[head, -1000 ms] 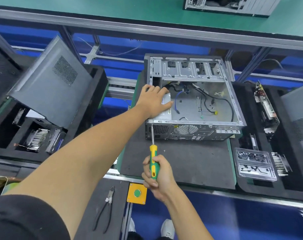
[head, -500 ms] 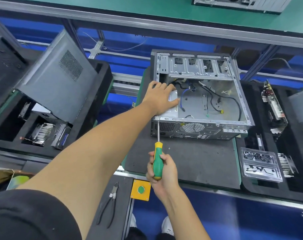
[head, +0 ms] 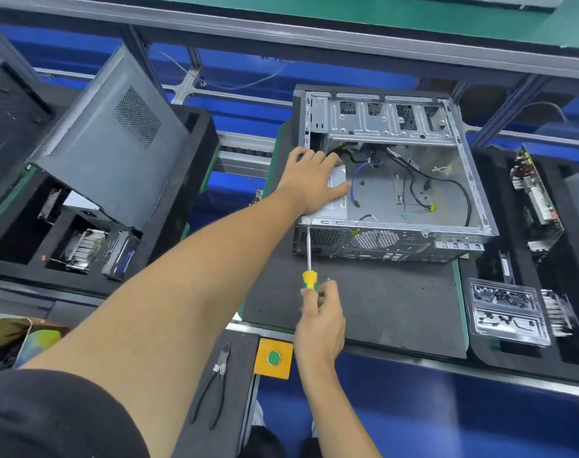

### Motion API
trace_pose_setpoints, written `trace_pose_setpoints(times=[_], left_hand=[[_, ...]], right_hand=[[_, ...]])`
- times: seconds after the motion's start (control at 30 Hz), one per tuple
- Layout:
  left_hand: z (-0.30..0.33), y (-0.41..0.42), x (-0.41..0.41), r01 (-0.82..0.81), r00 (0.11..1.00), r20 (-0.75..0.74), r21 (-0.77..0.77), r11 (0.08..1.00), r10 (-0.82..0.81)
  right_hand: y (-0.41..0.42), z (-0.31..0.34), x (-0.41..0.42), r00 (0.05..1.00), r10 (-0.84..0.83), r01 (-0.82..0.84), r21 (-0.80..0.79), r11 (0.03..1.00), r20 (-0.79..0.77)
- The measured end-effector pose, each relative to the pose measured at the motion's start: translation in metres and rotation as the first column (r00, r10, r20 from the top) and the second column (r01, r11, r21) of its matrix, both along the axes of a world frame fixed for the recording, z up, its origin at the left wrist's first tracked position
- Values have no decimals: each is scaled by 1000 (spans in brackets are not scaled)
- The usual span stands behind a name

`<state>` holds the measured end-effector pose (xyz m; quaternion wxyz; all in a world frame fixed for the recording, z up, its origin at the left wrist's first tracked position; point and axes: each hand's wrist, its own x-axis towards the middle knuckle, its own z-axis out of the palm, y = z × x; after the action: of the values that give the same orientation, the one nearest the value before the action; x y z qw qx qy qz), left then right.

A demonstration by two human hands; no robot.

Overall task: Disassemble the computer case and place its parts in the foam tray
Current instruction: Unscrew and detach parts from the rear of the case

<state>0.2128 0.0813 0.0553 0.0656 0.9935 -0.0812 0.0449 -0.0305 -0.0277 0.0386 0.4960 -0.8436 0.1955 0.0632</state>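
Note:
An open computer case (head: 446,223) lies on its side on a dark mat (head: 380,302), with loose cables inside. My left hand (head: 314,180) rests flat on the silver power supply (head: 336,193) in the case's near-left corner. My right hand (head: 321,315) grips a yellow-and-green screwdriver (head: 309,272). Its tip touches the rear panel of the case at the upper left corner. Black foam trays stand on both sides: the left foam tray (head: 195,153) holds a grey side panel (head: 116,140), a heatsink (head: 83,247) and a drive; the right foam tray (head: 480,345) holds a circuit board (head: 532,190).
A clear plastic screw box (head: 506,309) sits in the right tray. Side cutters (head: 212,385) lie on a dark pad near the front edge, beside a yellow box with a green button (head: 274,358). A blue conveyor frame runs behind and below.
The view has shifted slightly. My right hand has regripped the screwdriver handle lower and looks blurred from turning; the tip stays at the case's rear corner. My left hand stays on the power supply.

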Motion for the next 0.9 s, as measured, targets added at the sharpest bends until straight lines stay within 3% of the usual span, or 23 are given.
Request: trace_pose_setpoints(times=[0.03,0.07,0.13,0.17,0.27,0.43,0.5,0.53,0.57,0.63,0.67,0.73,0.9], left_hand=[[0,0,0,1,1000,3,-1,1000,-1],[0,0,0,1,1000,1,-3,1000,-1],[-1,0,-1,0,1000,-5,-3,1000,0],[0,0,-1,0,1000,-2,0,1000,0],[1,0,-1,1,1000,-6,-5,1000,-1],[2,0,-1,1,1000,3,-8,1000,-1],[2,0,-1,1,1000,1,-12,1000,-1],[3,0,-2,0,1000,-1,-17,1000,0],[3,0,-2,-2,1000,0,-21,1000,2],[2,0,-1,-7,1000,-4,-22,1000,7],[2,0,-1,-8,1000,-8,-22,1000,8],[2,0,-1,-9,1000,-12,-22,1000,9],[2,0,-2,-5,1000,-7,-24,1000,4]], right_hand=[[-1,2,3,999,-32,33,97,995,-10],[0,3,9,994,-84,102,291,951,-72],[1,10,16,946,-109,290,651,701,-304],[1,14,17,914,-59,361,735,574,-402],[-3,15,19,867,115,409,825,390,-484],[-3,12,16,851,216,464,878,120,-479],[0,12,17,838,232,470,869,154,-494],[1,11,18,859,197,416,868,272,-473],[2,9,20,906,134,304,838,453,-402],[3,1,23,989,31,60,580,813,-146],[5,-2,23,998,16,19,477,879,-68],[10,4,22,997,-28,60,502,863,-71],[9,19,27,905,50,296,709,640,-423]])
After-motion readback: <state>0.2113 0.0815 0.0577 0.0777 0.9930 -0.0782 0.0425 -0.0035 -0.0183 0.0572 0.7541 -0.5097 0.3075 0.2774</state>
